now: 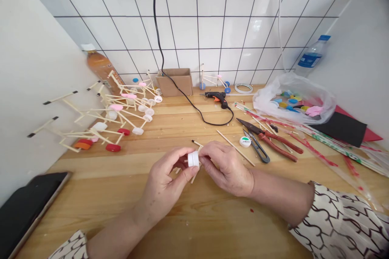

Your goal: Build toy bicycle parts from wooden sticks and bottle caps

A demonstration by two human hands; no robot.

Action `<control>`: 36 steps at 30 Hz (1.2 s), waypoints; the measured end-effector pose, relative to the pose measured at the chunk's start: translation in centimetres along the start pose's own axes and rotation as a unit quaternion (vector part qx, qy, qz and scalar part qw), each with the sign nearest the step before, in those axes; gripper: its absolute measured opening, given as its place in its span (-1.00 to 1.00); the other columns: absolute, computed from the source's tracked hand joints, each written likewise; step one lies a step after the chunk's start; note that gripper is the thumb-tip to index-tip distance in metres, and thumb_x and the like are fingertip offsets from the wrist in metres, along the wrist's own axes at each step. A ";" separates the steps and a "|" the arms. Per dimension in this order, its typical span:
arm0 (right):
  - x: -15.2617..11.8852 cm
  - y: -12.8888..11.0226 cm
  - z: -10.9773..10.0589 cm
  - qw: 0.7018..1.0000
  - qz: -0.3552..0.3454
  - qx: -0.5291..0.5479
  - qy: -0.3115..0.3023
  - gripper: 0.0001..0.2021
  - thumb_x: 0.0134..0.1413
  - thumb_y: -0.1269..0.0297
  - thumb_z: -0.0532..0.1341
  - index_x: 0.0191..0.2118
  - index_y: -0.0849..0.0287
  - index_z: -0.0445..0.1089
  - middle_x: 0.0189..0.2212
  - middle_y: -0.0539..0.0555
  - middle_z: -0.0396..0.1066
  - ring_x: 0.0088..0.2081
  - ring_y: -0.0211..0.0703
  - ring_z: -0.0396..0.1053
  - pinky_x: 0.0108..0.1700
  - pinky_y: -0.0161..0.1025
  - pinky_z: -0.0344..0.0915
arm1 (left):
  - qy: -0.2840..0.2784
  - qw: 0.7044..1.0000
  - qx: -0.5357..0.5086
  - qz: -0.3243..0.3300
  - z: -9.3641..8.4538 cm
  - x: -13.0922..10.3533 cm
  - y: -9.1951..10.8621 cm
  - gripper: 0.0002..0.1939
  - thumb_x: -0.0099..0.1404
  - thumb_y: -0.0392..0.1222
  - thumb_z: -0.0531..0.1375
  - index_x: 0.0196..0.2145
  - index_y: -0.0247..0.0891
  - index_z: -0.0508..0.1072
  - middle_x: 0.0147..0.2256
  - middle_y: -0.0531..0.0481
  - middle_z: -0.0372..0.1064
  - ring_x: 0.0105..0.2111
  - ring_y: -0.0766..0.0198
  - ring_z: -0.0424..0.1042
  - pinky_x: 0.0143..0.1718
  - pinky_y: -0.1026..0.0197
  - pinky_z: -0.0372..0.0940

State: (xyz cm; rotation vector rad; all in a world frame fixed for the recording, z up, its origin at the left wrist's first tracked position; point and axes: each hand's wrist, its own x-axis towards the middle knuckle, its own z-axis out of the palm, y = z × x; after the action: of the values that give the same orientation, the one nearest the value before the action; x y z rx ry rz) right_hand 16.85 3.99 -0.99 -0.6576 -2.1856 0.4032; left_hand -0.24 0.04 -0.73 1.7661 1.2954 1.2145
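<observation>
Just below the frame's centre, the left hand (165,180) pinches a white cap (193,159) above the counter (212,226); the right hand (228,168) bends its fingers close beside it, their grip unclear.

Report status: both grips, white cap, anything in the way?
Left grip pinching white cap. Right grip close beside it, contact unclear. Loose stick beyond right grip, apart from the cap.

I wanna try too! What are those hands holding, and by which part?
The left hand pinches a white cap by opposite sides. The right hand is beside it; whether it grips anything can't be told.
</observation>
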 end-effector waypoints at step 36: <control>0.3 -0.1 -0.4 0.978 -0.105 -0.180 -0.009 -0.82 0.11 0.51 0.02 -0.38 0.25 0.35 -0.52 0.13 0.44 -0.41 -0.13 0.37 -0.35 -0.22 0.28 | -0.009 0.999 0.031 0.011 0.1 0.0 0.0 -0.76 0.17 -0.29 0.18 -0.16 -0.26 0.40 -0.27 -0.03 0.43 -0.33 0.29 0.45 -0.28 0.26 0.38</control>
State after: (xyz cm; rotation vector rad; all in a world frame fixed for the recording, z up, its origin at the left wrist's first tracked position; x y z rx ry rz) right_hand 16.98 4.12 -0.51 -0.6046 -2.3386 -0.1030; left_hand -0.11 0.04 -0.80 1.8359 1.3188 1.1802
